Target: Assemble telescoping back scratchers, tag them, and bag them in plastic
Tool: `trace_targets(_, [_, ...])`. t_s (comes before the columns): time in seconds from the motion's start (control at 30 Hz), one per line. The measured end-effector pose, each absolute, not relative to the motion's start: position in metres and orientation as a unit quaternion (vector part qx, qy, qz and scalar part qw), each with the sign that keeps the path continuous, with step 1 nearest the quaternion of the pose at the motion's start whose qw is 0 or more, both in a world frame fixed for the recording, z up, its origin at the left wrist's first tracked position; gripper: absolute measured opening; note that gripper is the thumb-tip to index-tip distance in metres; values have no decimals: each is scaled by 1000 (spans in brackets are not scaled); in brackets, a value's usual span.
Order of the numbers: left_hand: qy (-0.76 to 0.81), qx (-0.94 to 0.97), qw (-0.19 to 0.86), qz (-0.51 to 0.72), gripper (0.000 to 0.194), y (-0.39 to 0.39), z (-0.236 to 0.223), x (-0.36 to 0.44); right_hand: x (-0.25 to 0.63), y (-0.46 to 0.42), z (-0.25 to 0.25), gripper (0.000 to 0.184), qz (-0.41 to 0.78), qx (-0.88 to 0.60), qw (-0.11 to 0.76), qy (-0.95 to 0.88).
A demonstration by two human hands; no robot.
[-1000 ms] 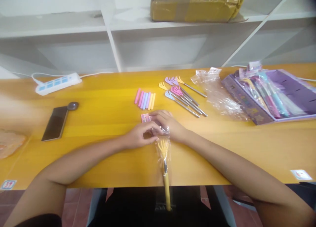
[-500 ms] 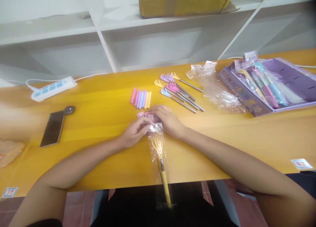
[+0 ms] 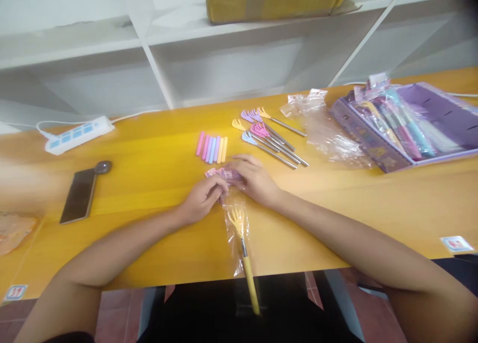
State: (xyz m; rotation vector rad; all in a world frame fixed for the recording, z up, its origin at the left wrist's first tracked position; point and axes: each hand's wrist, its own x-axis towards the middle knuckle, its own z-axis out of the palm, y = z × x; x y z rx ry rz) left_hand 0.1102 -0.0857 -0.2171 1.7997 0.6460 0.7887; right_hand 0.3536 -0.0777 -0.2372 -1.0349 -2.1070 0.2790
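A yellow back scratcher lies in a clear plastic bag, its hand-shaped head toward my hands and its grip over the table's front edge. At the bag's top end, my left hand is closed, thumb and fingers pinched on a small pink card whose edge shows below the fingertips. My right hand curves over pink-purple printed cards, its fingers bent onto them. The fingers partly hide the cards and the bag's top. Just beyond lie several pastel grip tubes and several metal-rod back scratchers without grips.
Clear empty bags lie right of the rods, beside a purple box holding bagged back scratchers. On the left are a power strip, a phone and a small dark round-ended object. A taped carton sits on the shelf.
The shiny top flap of the bag no longer stands up between my hands. My left fingers have shifted slightly, and more of the pink cards shows. The view has moved a little.
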Motion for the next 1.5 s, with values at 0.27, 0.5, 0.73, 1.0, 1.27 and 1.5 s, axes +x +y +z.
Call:
trace_targets(0.27, [258,743,529,319,22,-86,-216,110,359,-79,-236,28,34,-382,356,-852])
trace_targets(0.5, [273,737,539,304,21,-87,-214,110,356,-79,-236,19,40,-362,362,-858])
trace_targets(0.73, [271,742,531,307,22,-87,-215,109,356,-78,-236,72,120,-359,318,-869])
trace_targets(1.0, [276,739,535,303,23,-86,-215,109,360,-71,-242,49,171,-369,338,-849])
trace_targets(1.27, [273,727,551,305,21,-87,-215,110,361,-70,-239,57,211,-404,325,-829])
trace_targets(1.5, [273,727,555,297,21,-87,-214,109,363,-69,-236,53,222,-408,314,-828])
